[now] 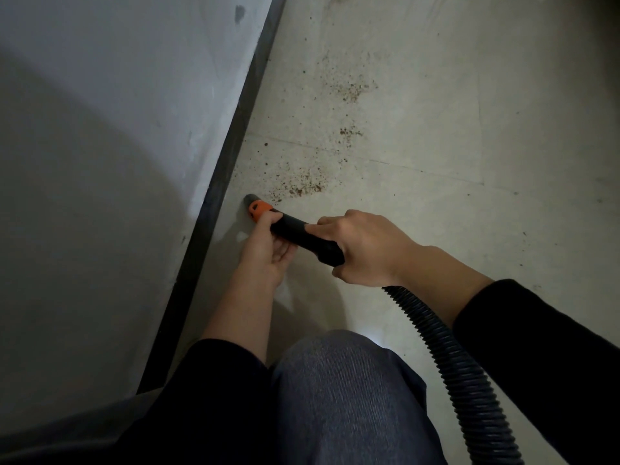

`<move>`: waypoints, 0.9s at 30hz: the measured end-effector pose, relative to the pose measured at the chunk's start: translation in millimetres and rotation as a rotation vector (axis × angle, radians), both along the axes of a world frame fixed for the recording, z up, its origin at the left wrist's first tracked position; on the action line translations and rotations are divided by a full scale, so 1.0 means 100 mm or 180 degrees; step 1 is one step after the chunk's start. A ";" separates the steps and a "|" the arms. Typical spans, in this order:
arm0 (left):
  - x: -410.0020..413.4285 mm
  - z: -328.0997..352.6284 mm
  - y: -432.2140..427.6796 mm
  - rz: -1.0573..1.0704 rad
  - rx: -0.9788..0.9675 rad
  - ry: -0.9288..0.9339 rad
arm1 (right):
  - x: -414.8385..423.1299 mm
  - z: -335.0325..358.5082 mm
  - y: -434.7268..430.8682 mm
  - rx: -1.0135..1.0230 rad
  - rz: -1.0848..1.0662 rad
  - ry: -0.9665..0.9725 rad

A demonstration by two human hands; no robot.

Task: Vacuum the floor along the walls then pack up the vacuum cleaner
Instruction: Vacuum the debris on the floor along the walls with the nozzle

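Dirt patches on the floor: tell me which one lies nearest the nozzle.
The near patch, by the baseboard just beyond the nozzle. The small middle patch and the large far patch lie farther up the floor.

Light: dim overall, darkening toward the lower corners.
Wall (84, 95): a broad soft shadow is crossing its lower part, while greyer light is catching the upper part.
Floor (419, 112): showing paler, with a small glare patch glowing beside the knee (335, 397).
Left hand (268, 253) and right hand (365, 253): casting soft shadows beneath.
Vacuum nozzle (302, 238) and sleeve (536, 347): losing detail in black.
Sharpness: reading slightly soft and grainy.
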State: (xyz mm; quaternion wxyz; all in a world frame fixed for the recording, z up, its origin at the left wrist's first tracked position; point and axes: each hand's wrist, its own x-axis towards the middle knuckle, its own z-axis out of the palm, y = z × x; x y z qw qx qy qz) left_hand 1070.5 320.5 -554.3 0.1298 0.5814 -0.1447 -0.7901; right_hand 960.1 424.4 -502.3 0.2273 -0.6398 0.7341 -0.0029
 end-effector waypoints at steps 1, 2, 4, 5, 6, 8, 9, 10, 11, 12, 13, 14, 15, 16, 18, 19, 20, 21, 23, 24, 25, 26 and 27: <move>-0.01 0.00 0.01 -0.0018 -0.0001 0.0010 | -0.01 0.00 0.01 0.0021 -0.0002 0.0013; -0.02 0.01 0.03 -0.0041 0.0000 0.0019 | -0.01 0.01 0.03 0.0042 -0.0009 0.0023; -0.03 0.02 0.05 -0.0081 0.0005 0.0036 | -0.02 0.01 0.06 0.0068 -0.0008 0.0064; -0.03 0.02 0.06 -0.0097 0.0013 0.0051 | -0.03 0.02 0.07 0.0073 -0.0003 0.0092; -0.04 0.02 0.07 -0.0116 0.0026 0.0069 | -0.04 0.03 0.08 0.0073 0.0001 0.0119; -0.06 0.03 0.08 -0.0179 0.0044 0.0108 | -0.06 0.05 0.11 0.0069 0.0001 0.0183; -0.08 0.03 0.09 -0.0219 0.0047 0.0122 | -0.08 0.06 0.12 0.0073 -0.0002 0.0207; -0.09 0.03 0.10 -0.0258 0.0047 0.0130 | -0.09 0.07 0.14 0.0080 -0.0008 0.0220; -0.10 0.03 0.11 -0.0300 0.0047 0.0140 | -0.10 0.07 0.16 0.0091 -0.0018 0.0229; -0.11 0.04 0.12 -0.0342 0.0052 0.0158 | -0.11 0.08 0.18 0.0106 -0.0028 0.0237; -0.12 0.04 0.14 -0.0378 0.0061 0.0178 | -0.12 0.09 0.20 0.0129 -0.0039 0.0245; -0.13 0.04 0.15 -0.0400 0.0073 0.0193 | -0.13 0.10 0.22 0.0154 -0.0052 0.0242; -0.14 0.03 0.16 -0.0411 0.0082 0.0200 | -0.13 0.11 0.23 0.0177 -0.0064 0.0232; -0.15 0.03 0.18 -0.0419 0.0089 0.0208 | -0.14 0.12 0.25 0.0192 -0.0070 0.0225; -0.17 0.03 0.21 -0.0468 0.0094 0.0226 | -0.17 0.13 0.30 0.0197 -0.0070 0.0241; -0.18 0.03 0.22 -0.0506 0.0095 0.0227 | -0.18 0.14 0.33 0.0210 -0.0074 0.0243; -0.19 0.03 0.24 -0.0545 0.0098 0.0230 | -0.20 0.14 0.36 0.0233 -0.0085 0.0233; -0.21 0.03 0.26 -0.0584 0.0103 0.0235 | -0.21 0.15 0.39 0.0255 -0.0101 0.0222; -0.24 0.03 0.29 -0.0665 0.0105 0.0268 | -0.24 0.17 0.44 0.0271 -0.0134 0.0222; -0.26 0.03 0.30 -0.0693 0.0104 0.0282 | -0.25 0.18 0.46 0.0277 -0.0148 0.0228; -0.27 0.03 0.31 -0.0704 0.0102 0.0292 | -0.25 0.19 0.48 0.0286 -0.0160 0.0239; -0.29 0.02 0.32 -0.0698 0.0102 0.0293 | -0.26 0.19 0.48 0.0297 -0.0167 0.0253; -0.30 0.02 0.32 -0.0689 0.0102 0.0296 | -0.26 0.19 0.48 0.0305 -0.0172 0.0269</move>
